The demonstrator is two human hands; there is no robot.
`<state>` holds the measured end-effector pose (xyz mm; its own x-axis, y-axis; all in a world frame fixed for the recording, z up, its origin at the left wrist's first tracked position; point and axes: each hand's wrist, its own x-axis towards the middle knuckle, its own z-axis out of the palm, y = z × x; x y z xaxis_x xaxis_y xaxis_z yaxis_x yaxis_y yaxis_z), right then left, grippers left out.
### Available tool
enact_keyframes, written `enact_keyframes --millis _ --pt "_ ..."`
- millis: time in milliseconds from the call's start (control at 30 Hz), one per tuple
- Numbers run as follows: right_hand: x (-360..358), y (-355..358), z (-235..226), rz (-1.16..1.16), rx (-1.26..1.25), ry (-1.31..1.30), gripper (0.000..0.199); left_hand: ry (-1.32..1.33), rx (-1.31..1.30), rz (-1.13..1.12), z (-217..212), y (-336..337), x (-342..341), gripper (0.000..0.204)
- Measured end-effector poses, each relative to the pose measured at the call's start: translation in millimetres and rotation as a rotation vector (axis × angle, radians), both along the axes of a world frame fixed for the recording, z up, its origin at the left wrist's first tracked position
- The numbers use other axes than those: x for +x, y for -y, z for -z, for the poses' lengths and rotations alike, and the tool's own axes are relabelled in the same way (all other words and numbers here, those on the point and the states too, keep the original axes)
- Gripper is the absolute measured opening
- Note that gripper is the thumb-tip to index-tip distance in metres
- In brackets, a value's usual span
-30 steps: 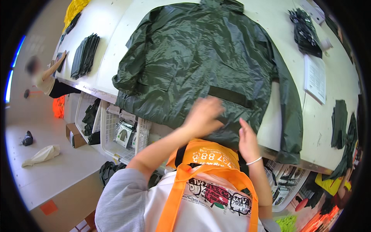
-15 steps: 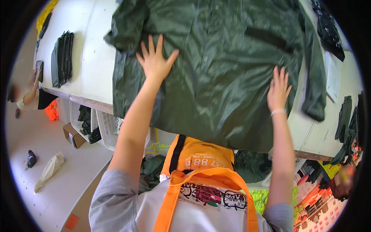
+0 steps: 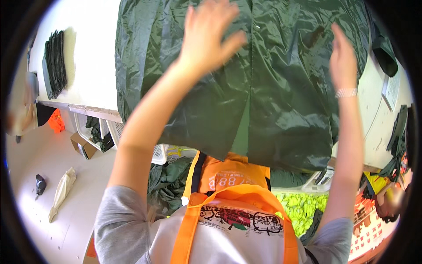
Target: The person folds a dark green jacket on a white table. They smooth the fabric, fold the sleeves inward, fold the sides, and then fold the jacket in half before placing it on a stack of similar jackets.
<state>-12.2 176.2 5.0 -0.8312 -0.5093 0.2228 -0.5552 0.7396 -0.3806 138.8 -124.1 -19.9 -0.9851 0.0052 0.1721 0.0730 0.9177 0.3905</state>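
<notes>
A shiny dark green raincoat (image 3: pixel 290 101) is spread over the white table, its hem hanging past the near edge. The two halves of its lower part gap at a slit in the middle. My left hand (image 3: pixel 211 37), somewhat blurred, is over the upper left half with its fingers spread. Near the right side of the coat is my right hand (image 3: pixel 343 61), fingers stretched out and seen edge-on. Neither hand holds anything. Whether either one touches the cloth, I cannot tell. The upper part of the coat lies beyond the view.
A stack of folded dark garments (image 3: pixel 55 64) sits on the white table (image 3: pixel 94 57) at the left. Baskets with dark green cloth stand below it. Bright yellow-green pieces (image 3: pixel 303 209) lie under the near edge. A cardboard box (image 3: pixel 82 145) is on the floor. People are at both sides.
Both hands have moved away from me and to the right. The coat's hem now shows a parted slit at the middle, where it looked continuous before. The view has shifted slightly.
</notes>
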Motion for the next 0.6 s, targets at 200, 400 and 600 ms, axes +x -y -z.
enact_keyframes --millis 200,400,600 --pt "169.0 -42.7 7.7 -0.041 0.276 0.167 0.05 0.123 -0.126 0.11 -1.3 -71.0 79.5 0.068" --pt "174.9 -64.4 -38.9 0.054 -0.208 0.234 0.029 -0.102 -0.101 0.027 -11.7 -79.9 88.1 0.059" --pt "296.4 -117.3 -56.7 -0.205 -0.223 0.535 0.022 0.321 0.358 -0.421 -40.5 -180.1 249.9 0.025"
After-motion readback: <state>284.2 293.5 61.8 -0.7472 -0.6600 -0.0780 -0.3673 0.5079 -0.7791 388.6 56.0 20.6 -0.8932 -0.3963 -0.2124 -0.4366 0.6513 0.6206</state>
